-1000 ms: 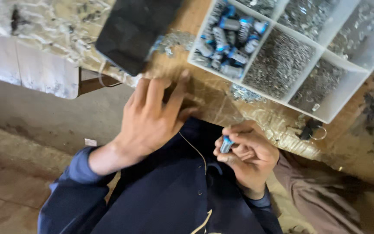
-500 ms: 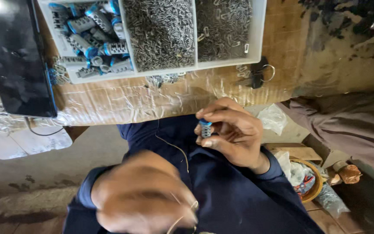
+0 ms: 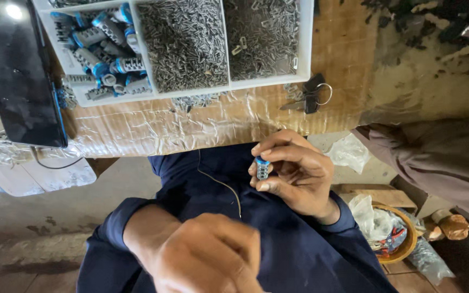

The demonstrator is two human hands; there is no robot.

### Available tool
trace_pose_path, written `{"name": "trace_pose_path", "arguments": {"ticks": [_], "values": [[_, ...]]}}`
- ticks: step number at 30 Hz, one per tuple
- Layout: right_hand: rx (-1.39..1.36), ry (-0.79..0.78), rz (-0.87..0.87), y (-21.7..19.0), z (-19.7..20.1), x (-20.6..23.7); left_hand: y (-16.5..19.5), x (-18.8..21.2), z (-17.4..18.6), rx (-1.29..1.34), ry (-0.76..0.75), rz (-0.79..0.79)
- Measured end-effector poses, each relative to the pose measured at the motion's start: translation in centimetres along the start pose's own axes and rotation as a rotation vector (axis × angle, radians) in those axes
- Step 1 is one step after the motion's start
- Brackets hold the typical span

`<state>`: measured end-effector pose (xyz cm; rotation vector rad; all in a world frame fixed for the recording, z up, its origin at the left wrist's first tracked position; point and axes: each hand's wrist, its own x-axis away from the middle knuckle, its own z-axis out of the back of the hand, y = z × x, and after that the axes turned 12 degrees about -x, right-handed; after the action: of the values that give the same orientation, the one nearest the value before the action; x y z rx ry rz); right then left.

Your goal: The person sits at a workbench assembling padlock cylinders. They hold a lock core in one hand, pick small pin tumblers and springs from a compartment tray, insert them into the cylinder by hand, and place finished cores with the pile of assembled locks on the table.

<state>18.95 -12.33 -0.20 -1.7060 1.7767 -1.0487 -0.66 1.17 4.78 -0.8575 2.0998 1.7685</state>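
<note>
Pinching a small grey ribbed cylinder with a blue cap between thumb and forefinger, my right hand hangs just off the near edge of the workbench, above my dark blue lap. The cylinder stands upright, blue cap uppermost under the tip of my forefinger, its lower end resting on my thumb; the other fingers curl loosely behind it, so the piece shows clear at the front of the hand. My left hand sits lower and closer to the camera, blurred, closed into a loose fist, and I cannot tell whether it grips anything. A thin pale thread runs across my shirt between the two hands; whether either hand touches it is not clear. On the bench, which is wrapped in crinkled clear plastic, a white divided tray lies well apart from my fingers: its left compartment holds more grey-and-blue cylinders, the two compartments beside it hold heaps of small grey metal pieces. A dark tablet lies left of the tray, and a bunch of keys on a ring lies just off the tray's right corner, the nearest bench item to my right hand.
</note>
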Motion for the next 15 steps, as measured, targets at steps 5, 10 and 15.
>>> {"name": "trace_pose_path", "arguments": {"ticks": [5,10,15], "values": [[-0.013,0.006,-0.002,0.0,-0.1,-0.2,0.3,-0.3,0.6,-0.112,0.070,0.018],[0.010,-0.013,0.005,0.3,0.0,-0.2,0.7,-0.2,0.4,-1.182,0.287,0.151],[0.058,-0.043,0.031,0.8,-0.2,-0.3,-0.8,0.0,-0.5,-1.212,0.328,0.356]]}}
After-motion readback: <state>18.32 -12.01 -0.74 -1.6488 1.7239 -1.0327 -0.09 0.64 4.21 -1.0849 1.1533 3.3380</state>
